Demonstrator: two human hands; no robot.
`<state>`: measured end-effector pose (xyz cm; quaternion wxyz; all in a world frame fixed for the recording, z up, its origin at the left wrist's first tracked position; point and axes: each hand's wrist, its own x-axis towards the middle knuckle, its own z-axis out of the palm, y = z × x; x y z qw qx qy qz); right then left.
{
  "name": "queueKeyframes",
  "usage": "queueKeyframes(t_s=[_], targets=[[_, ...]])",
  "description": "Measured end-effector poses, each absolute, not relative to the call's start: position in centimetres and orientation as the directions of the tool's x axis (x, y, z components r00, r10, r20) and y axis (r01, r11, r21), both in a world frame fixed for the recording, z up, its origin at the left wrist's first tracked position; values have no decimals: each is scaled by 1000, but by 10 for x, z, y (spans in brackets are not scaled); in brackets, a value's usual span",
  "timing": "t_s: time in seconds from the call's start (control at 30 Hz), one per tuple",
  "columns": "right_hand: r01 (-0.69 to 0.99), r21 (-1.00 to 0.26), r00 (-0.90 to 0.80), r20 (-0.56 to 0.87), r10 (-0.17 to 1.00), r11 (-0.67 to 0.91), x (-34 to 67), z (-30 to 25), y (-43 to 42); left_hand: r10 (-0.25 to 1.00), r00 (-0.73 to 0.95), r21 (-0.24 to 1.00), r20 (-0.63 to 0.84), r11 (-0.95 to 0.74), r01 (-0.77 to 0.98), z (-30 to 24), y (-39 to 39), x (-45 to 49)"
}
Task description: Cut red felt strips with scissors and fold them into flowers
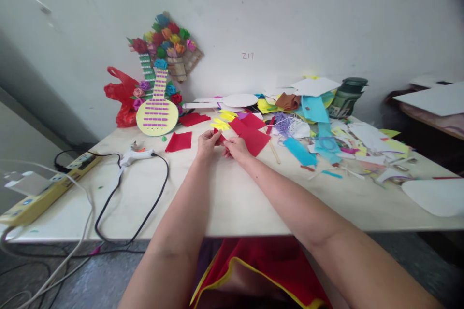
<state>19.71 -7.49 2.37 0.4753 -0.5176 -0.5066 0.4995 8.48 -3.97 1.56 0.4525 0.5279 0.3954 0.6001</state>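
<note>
Both my hands meet over the middle of the table, pinching a small red paper piece [220, 139] between them. My left hand [207, 145] grips its left side with fingers curled. My right hand [236, 148] pinches its right side. Just beyond my right hand lie larger red paper squares [254, 139]. Another red square [179, 142] lies to the left of my left hand. Yellow paper scraps [222, 124] sit just behind the hands.
A white glue gun [136, 156] with a black cord lies at left, near a yellow power strip [47, 188]. A paper guitar [157, 112] and paper flowers [165, 38] lean on the wall. Coloured paper scraps [326, 142] cover the right side. A dark green jar [346, 97] stands behind.
</note>
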Motion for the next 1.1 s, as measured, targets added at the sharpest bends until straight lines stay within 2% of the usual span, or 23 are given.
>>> queueKeyframes(t_s=[0.27, 0.53, 0.7, 0.8, 0.93, 1.1], targets=[[54, -998, -32, -11, 999, -10, 198, 23, -75, 965, 27, 949, 260, -250, -192, 19, -46, 86], [49, -998, -32, 38, 999, 39, 197, 21, -72, 973, -22, 941, 231, -229, -250, 22, -47, 84], [25, -999, -11, 48, 999, 48, 197, 20, -70, 987, -37, 943, 155, -159, -291, 21, -44, 80], [-26, -998, 26, 58, 998, 59, 200, 19, -69, 995, 37, 953, 87, -73, -294, 21, -44, 80], [-92, -995, -9, 51, 999, 50, 202, 20, -70, 978, 181, 964, 102, -52, -262, 18, -45, 80], [-113, -993, -75, 26, 997, 17, 202, 21, -71, 987, 32, 938, 154, -136, -318, 17, -41, 76]])
